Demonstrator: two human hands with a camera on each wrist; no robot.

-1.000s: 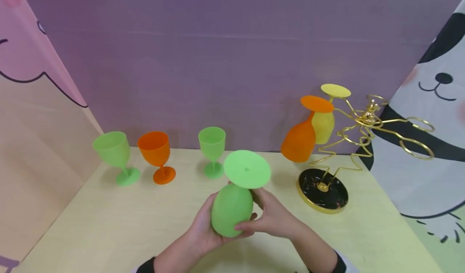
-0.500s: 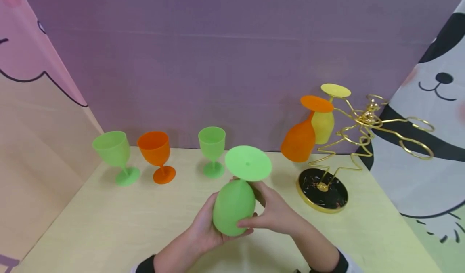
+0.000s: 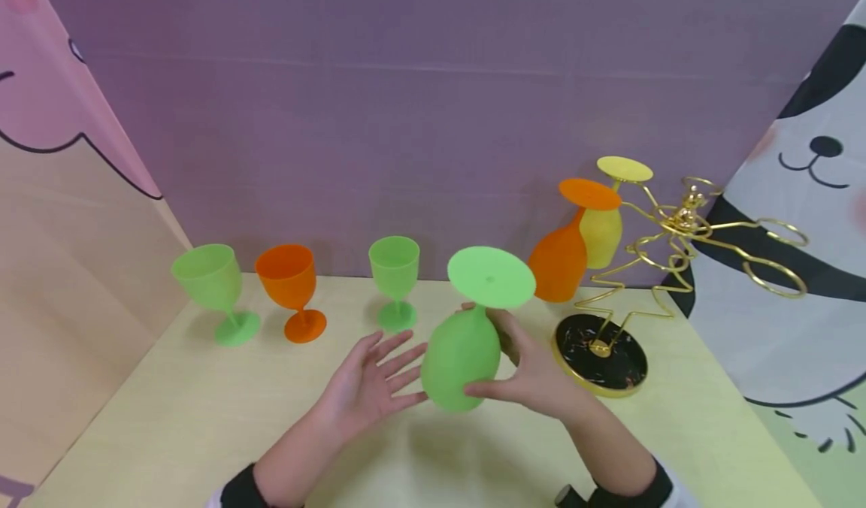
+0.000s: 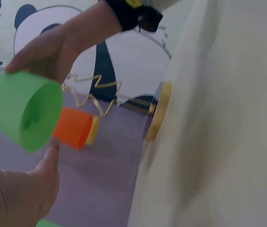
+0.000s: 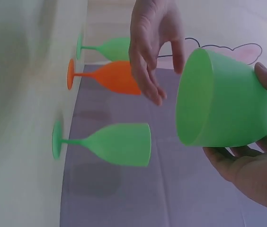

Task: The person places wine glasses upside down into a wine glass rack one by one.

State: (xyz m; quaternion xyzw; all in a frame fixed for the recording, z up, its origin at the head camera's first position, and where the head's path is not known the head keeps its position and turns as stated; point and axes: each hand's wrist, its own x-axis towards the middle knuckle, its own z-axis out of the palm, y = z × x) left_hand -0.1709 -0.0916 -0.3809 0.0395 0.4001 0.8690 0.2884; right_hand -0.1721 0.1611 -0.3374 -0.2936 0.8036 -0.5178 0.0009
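Observation:
My right hand (image 3: pixel 534 373) grips a green goblet (image 3: pixel 461 354) round its bowl, thumb on the near side and fingers behind. The goblet is upside down above the table, its round foot on top. In the right wrist view, the bowl's open mouth (image 5: pixel 195 97) faces the table. Beside the bowl, my left hand (image 3: pixel 368 388) is spread with its fingers straight, fingertips right at the goblet's side. To the right stands a gold wire rack (image 3: pixel 683 222) on a round black base (image 3: pixel 612 354). An orange goblet (image 3: pixel 561 264) and a yellow goblet (image 3: pixel 602 234) hang upside down from it.
On the table's left and back stand upright goblets: a green goblet (image 3: pixel 211 275), an orange goblet (image 3: pixel 289 275) and another green goblet (image 3: pixel 395 266). A purple cloth (image 3: pixel 406 117) backs the table (image 3: pixel 169 418). Several ring arms (image 3: pixel 774 275) of the rack stick out to the right.
The upside-down green goblet has moved up and to the right in my right hand. My left hand has let go of its bowl and spread open to the left.

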